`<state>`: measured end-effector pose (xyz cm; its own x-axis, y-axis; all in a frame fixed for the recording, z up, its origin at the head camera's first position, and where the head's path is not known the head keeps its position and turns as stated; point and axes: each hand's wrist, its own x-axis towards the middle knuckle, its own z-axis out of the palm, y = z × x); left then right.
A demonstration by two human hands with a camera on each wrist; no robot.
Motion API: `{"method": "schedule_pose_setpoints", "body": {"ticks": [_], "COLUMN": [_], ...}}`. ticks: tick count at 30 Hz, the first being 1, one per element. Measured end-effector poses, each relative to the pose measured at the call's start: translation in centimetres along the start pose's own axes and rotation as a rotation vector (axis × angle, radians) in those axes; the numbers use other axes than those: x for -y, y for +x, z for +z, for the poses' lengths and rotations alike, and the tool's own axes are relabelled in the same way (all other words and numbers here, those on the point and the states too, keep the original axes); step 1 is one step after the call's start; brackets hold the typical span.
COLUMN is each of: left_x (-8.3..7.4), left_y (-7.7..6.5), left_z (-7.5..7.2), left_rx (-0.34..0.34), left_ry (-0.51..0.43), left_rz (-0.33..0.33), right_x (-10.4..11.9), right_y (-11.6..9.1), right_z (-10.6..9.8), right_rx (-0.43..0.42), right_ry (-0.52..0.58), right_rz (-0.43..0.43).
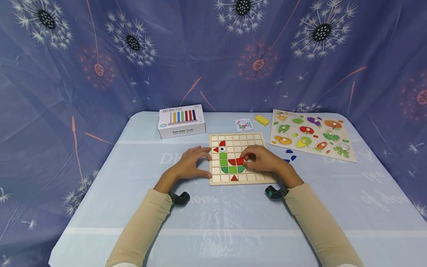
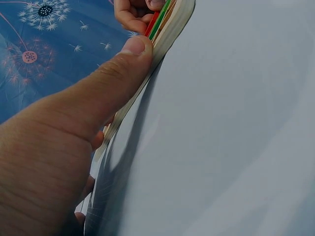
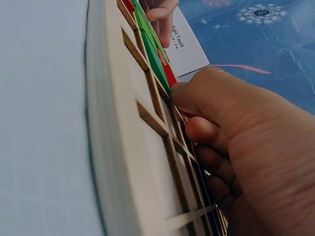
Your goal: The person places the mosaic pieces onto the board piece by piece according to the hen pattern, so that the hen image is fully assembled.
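A wooden grid board (image 1: 247,179) lies on the table with colored tiles forming a bird shape. Green tiles (image 1: 223,159) make its neck and lower body, with a white eye tile (image 1: 222,149) above. My right hand (image 1: 261,158) pinches a red square tile (image 1: 240,161) over the grid, beside a red quarter-round tile (image 1: 231,162). In the right wrist view, the thumb hides part of the red tile (image 3: 171,74). My left hand (image 1: 190,163) is spread along the board's left edge, thumb and fingertips touching it. A red triangle (image 1: 234,178) sits in a lower cell.
Behind the board are a picture card (image 1: 244,125) and a yellow block (image 1: 261,120). A white toy box (image 1: 182,121) stands at the back left. To the right lies a vegetable puzzle board (image 1: 311,135), with a few blue pieces (image 1: 293,158) near it.
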<state>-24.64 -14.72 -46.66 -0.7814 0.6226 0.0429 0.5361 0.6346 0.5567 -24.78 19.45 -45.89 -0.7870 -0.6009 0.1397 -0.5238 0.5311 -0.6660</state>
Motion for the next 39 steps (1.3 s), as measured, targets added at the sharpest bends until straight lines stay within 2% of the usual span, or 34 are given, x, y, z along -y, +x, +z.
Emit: {"method": "schedule_pose_setpoints", "body": {"ticks": [21, 28, 34, 39], "left_x": [-0.2, -0.3, -0.4, -0.4], "left_y": [-0.1, -0.1, -0.1, -0.2], "left_z": [-0.2, -0.2, -0.1, -0.3], "left_rx": [0.009, -0.003, -0.005, -0.007], "left_ry": [-0.012, -0.017, -0.021, -0.023], "left_rz": [-0.015, 0.004, 0.012, 0.017], "right_x": [-0.7, -0.5, 0.5, 0.8], "right_y": [0.0, 0.0, -0.9, -2.9], "right_z": [0.2, 0.0, -1.1, -3.0], "right_rx": [-0.003, 0.012, 0.037, 0.006], "right_ry": [0.029, 0.034, 0.057, 0.007], "right_rz": [-0.012, -0.004, -0.001, -0.013]}}
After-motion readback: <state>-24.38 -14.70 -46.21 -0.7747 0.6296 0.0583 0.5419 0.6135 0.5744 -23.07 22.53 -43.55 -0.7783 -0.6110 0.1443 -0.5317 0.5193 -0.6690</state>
